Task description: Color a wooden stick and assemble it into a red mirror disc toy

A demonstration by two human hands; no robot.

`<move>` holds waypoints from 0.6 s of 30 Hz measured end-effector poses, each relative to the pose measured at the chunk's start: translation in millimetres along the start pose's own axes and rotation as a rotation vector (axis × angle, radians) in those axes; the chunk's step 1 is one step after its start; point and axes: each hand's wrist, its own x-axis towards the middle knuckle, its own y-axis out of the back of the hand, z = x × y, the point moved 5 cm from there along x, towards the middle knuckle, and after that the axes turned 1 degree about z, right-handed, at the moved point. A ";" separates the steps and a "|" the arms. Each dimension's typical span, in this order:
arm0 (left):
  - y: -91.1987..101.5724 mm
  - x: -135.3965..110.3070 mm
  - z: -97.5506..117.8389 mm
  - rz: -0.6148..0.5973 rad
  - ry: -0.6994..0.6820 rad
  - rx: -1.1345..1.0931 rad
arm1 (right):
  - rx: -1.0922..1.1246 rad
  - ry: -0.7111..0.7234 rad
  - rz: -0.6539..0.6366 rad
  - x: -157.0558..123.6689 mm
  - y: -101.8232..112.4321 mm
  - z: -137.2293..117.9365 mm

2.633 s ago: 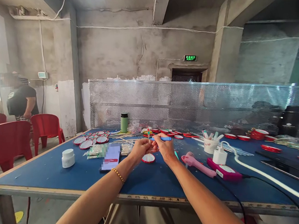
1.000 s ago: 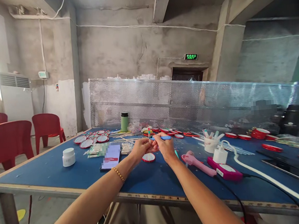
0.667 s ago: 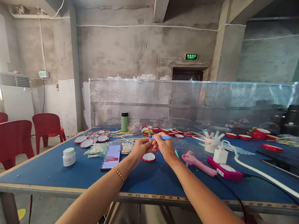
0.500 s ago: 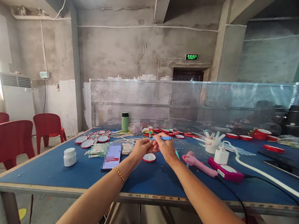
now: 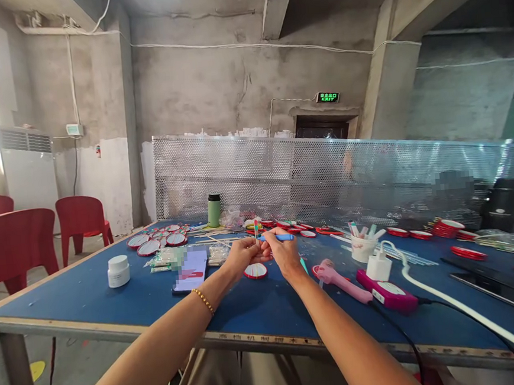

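Both my hands meet above the middle of the blue table (image 5: 91, 300). My left hand (image 5: 240, 255) is closed, pinching a thin upright stick with coloured bands (image 5: 255, 228). Touching it from the right, my right hand (image 5: 283, 254) is closed around a blue pen-like tool (image 5: 278, 237) that lies level across its fingers. Just below the hands a round red-rimmed fan-shaped piece (image 5: 255, 271) lies flat on the table.
A phone (image 5: 189, 270) and a white jar (image 5: 118, 270) lie to the left. A pink glue gun (image 5: 340, 281), a pink device with a charger (image 5: 387, 292), a white cup of sticks (image 5: 361, 247) and cables sit right. Red discs (image 5: 158, 242), a green bottle (image 5: 214, 210), mesh screen behind, red chairs (image 5: 16, 247) left.
My hands have stayed together in the same place with the stick and the blue tool. A person standing at the far left 2.6 s ago is gone from view.
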 end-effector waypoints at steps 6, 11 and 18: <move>0.8 1.7 -2.5 0.010 -0.004 0.002 | -0.004 -0.020 -0.014 -0.6 -1.7 -0.3; 1.9 2.4 -4.0 0.014 -0.002 0.011 | -0.012 -0.017 -0.010 0.0 -1.2 1.7; 0.1 0.1 -0.3 -0.002 -0.007 0.009 | -0.007 -0.010 0.006 1.1 0.5 1.0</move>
